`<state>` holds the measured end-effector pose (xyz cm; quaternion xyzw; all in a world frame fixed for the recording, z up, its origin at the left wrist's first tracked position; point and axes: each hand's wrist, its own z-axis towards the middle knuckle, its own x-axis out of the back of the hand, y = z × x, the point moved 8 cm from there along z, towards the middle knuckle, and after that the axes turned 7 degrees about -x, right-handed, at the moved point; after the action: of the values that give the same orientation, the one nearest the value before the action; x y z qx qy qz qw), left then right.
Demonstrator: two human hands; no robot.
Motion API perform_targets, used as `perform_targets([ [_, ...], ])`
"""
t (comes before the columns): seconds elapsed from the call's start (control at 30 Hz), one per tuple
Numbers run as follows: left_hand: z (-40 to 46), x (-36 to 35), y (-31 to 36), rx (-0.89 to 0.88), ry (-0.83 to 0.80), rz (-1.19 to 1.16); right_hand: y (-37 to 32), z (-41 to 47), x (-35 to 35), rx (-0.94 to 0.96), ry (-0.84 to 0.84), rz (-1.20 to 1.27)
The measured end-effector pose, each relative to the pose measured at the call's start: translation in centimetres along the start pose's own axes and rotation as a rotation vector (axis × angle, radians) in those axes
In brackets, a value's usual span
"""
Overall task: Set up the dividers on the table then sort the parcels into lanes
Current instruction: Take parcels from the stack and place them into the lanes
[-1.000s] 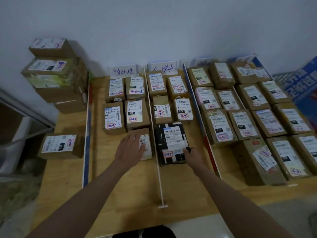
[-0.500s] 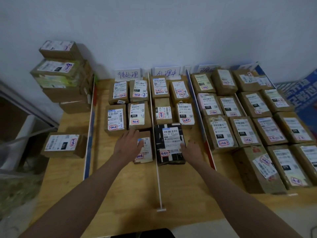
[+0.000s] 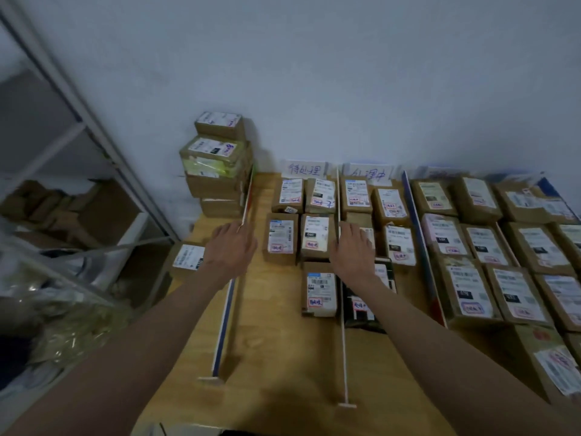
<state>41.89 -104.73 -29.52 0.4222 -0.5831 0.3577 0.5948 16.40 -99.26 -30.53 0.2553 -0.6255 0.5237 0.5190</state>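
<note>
Upright dividers split the wooden table (image 3: 276, 357) into lanes: a left divider (image 3: 226, 322), a white middle divider (image 3: 343, 341) and a right divider (image 3: 424, 256). Labelled cardboard parcels fill the lanes. My left hand (image 3: 231, 250) hovers over the left divider with relaxed fingers and holds nothing. My right hand (image 3: 353, 247) hangs over the middle divider, fingers straight, above a brown parcel (image 3: 364, 229) and the black parcel (image 3: 367, 297). A single parcel (image 3: 320, 289) lies nearest me in the first lane. Handwritten lane signs (image 3: 306, 169) stand at the wall.
A stack of parcels (image 3: 217, 165) stands at the table's back left, with one loose parcel (image 3: 188, 258) left of the left divider. A metal shelf rack (image 3: 78, 196) with boxes and bags stands to the left. Many parcels (image 3: 490, 247) crowd the right side.
Both hands have let go of the front parcels and lifted away, moving leftward. The left hand went from the first-lane parcel to the left divider. The camera turned left.
</note>
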Motion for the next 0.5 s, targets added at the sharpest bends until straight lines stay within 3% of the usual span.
perform_targets([
  [0.27, -3.1, 0.2, -12.1, 0.115, 0.005, -0.008, -11.2, -1.4, -5.5, 0.079, -0.079, 0.022],
  [0.5, -3.4, -3.9, -20.6, 0.134, -0.058, -0.084, -18.9, -2.5, -12.1, 0.095, -0.21, 0.019],
])
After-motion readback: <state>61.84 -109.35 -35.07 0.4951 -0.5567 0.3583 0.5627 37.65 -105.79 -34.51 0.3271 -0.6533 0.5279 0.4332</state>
